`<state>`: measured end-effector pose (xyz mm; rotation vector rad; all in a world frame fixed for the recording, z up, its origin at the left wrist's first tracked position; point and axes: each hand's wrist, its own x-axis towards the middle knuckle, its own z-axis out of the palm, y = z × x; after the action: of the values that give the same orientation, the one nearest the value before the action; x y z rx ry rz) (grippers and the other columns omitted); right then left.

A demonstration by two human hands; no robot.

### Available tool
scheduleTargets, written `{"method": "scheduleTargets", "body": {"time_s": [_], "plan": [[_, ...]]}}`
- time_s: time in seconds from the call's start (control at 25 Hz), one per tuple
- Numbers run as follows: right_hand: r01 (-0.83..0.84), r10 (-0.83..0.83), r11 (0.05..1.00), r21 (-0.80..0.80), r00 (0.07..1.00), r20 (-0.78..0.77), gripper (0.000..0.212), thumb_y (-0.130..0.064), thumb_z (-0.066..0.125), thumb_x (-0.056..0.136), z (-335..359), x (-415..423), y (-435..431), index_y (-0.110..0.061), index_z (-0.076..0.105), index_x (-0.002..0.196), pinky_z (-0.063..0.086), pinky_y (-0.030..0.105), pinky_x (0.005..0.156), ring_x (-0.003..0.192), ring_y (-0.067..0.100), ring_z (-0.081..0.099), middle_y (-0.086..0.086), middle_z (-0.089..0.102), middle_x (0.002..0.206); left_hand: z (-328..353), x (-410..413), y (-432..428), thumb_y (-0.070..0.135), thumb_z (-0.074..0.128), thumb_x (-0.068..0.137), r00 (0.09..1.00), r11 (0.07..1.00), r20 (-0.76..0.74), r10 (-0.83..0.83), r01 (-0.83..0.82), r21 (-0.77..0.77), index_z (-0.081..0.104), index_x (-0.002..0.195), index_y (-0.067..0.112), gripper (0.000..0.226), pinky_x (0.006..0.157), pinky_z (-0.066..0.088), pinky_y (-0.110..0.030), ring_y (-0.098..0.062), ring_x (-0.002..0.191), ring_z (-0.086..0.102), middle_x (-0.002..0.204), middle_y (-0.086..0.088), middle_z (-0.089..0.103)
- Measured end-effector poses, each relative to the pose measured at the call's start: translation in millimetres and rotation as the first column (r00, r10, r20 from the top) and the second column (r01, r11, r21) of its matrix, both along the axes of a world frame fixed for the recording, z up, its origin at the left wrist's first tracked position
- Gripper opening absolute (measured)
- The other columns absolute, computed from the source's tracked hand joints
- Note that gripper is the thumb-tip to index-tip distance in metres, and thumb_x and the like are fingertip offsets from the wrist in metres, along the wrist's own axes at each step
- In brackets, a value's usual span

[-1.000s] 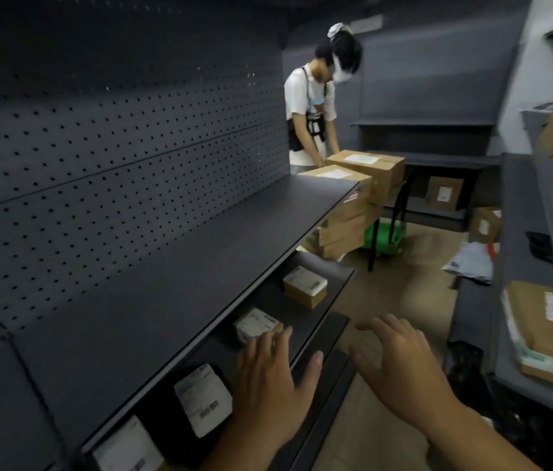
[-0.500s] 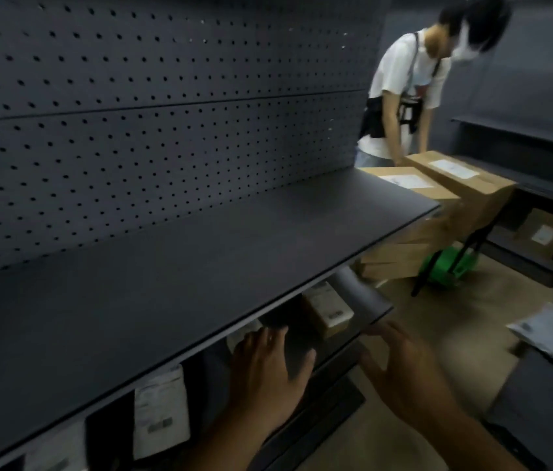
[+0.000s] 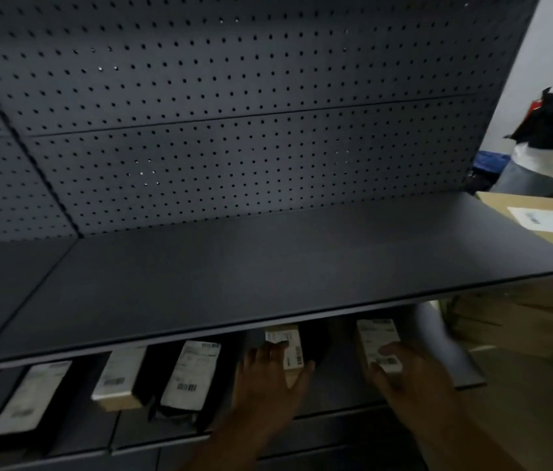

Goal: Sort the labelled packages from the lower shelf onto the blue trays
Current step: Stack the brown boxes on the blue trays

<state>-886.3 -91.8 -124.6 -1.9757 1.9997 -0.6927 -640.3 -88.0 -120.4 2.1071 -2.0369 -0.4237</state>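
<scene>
While the lower shelf holds five labelled packages, my spread left hand and right hand each touch one.

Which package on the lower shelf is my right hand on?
The rightmost package, last in the row; your right hand touches its label, while your left hand covers the neighbouring package.

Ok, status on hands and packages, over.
Left hand open, over one labelled package. Right hand open, on rightmost package. Upper shelf overhangs them.
</scene>
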Motion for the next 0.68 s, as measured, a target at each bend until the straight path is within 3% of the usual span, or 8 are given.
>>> {"method": "scheduleTargets", "body": {"time_s": [0.2,0.32,0.48,0.56,0.6,0.68], "plan": [[-0.002,-0.002,0.992,0.124,1.0,0.029,0.023,-0.04,0.073,0.084,-35,-21,-22,-0.029,0.067,0.103,0.053,0.036,0.085,0.098,0.023,0.065,0.002,0.07,0.11,-12,-3,-5,0.076,0.029,0.091,0.996,0.995,-0.011,0.093,-0.094,-0.023,0.043,0.149,0.03,0.075,0.113,0.038,-0.037,-0.021,0.137,0.044,0.15,0.002,0.047],[0.109,-0.143,0.974,0.2,0.975,0.167,0.042,-0.042,0.07,0.089,-66,-32,-53,-0.018,0.065,0.123,0.05,0.038,0.094,0.107,0.028,0.064,0.009,0.067,0.122,-48,11,-32,0.072,0.039,0.092,0.978,0.981,-0.104,0.181,-0.186,-0.047,0.047,0.146,0.03,0.07,0.109,0.043,-0.035,-0.02,0.132,0.05,0.146,0.001,0.051],[0.225,-0.304,0.943,0.247,0.883,0.357,0.047,-0.046,0.071,0.087,-122,-50,-107,-0.011,0.065,0.118,0.049,0.034,0.077,0.082,0.023,0.062,0.013,0.071,0.107,-130,28,-73,0.072,0.054,0.088,0.84,0.9,-0.336,0.426,-0.432,0.062,0.036,0.155,0.02,0.087,0.117,0.037,-0.043,-0.028,0.143,0.04,0.157,-0.008,0.041],[0.316,-0.449,0.869,0.381,0.826,0.34,0.054,-0.055,0.071,0.084,-155,-58,-121,-0.011,0.062,0.114,0.049,0.04,0.084,0.077,0.023,0.06,0.011,0.068,0.093,-167,28,-76,0.079,0.054,0.082,0.798,0.875,-0.366,0.479,-0.467,0.127,0.029,0.158,0.02,0.099,0.119,0.034,-0.048,-0.03,0.147,0.033,0.161,-0.009,0.035],[0.349,-0.511,0.824,0.447,0.799,0.318,0.062,-0.059,0.071,0.081,-170,-59,-126,-0.01,0.059,0.118,0.049,0.046,0.09,0.083,0.028,0.062,0.013,0.066,0.096,-178,27,-77,0.083,0.052,0.079,0.789,0.871,-0.372,0.489,-0.467,0.154,0.027,0.159,0.021,0.104,0.12,0.033,-0.049,-0.03,0.148,0.031,0.162,-0.009,0.032],[0.39,-0.553,0.777,0.494,0.797,0.242,0.083,-0.065,0.073,0.075,-199,-58,-135,-0.01,0.051,0.134,0.045,0.052,0.1,0.106,0.038,0.061,0.021,0.063,0.121,-191,23,-79,0.089,0.049,0.075,0.764,0.865,-0.408,0.5,-0.461,0.197,0.025,0.159,0.024,0.109,0.118,0.035,-0.051,-0.029,0.148,0.031,0.161,-0.008,0.031]]}}
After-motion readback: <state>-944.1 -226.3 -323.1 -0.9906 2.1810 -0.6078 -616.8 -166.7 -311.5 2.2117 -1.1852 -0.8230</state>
